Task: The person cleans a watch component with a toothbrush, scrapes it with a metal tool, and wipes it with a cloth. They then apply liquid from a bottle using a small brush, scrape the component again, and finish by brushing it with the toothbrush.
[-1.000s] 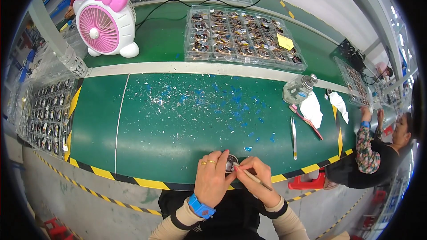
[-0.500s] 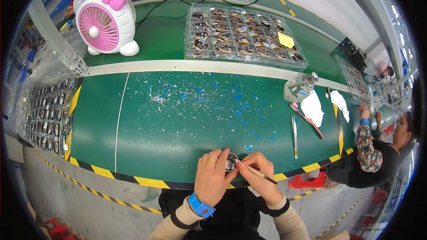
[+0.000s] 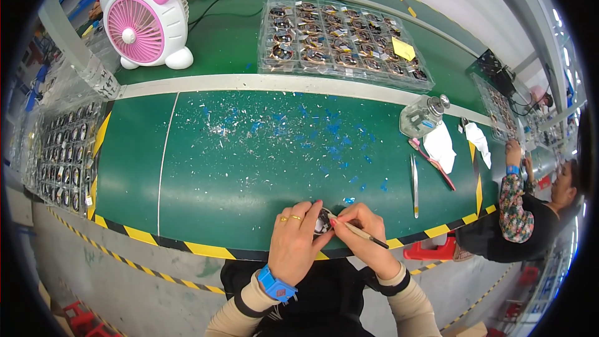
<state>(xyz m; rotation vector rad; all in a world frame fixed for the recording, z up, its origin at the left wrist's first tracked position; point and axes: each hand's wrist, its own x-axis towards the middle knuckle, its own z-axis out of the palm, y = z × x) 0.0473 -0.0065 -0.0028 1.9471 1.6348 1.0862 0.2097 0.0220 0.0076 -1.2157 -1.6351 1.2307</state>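
At the table's front edge, my left hand [image 3: 293,238] curls its fingers around a small round dark part with a pale rim [image 3: 323,222], partly hidden by the fingers. My right hand [image 3: 368,232] pinches a thin, light wooden-handled stick tool [image 3: 357,231] with a dark rear end, like a pen. Its tip reaches the round part, but the fingers cover the exact contact. Right of my hands lie metal tweezers [image 3: 415,186] and a pink toothbrush [image 3: 432,163]. A small blue film scrap [image 3: 349,201] lies just beyond the hands.
White and blue scraps [image 3: 274,126] litter the green table [image 3: 218,206]. A glass bottle [image 3: 422,116] stands by white tissue [image 3: 440,148]. Behind are a tray of round parts [image 3: 340,47] and a pink-white fan [image 3: 145,25]. Stacked trays [image 3: 62,156] stand left; a person [image 3: 521,212] sits right.
The whole view has shifted slightly, with the far table edge and fan now higher. Both hands keep their grip on the round part and the stick tool.
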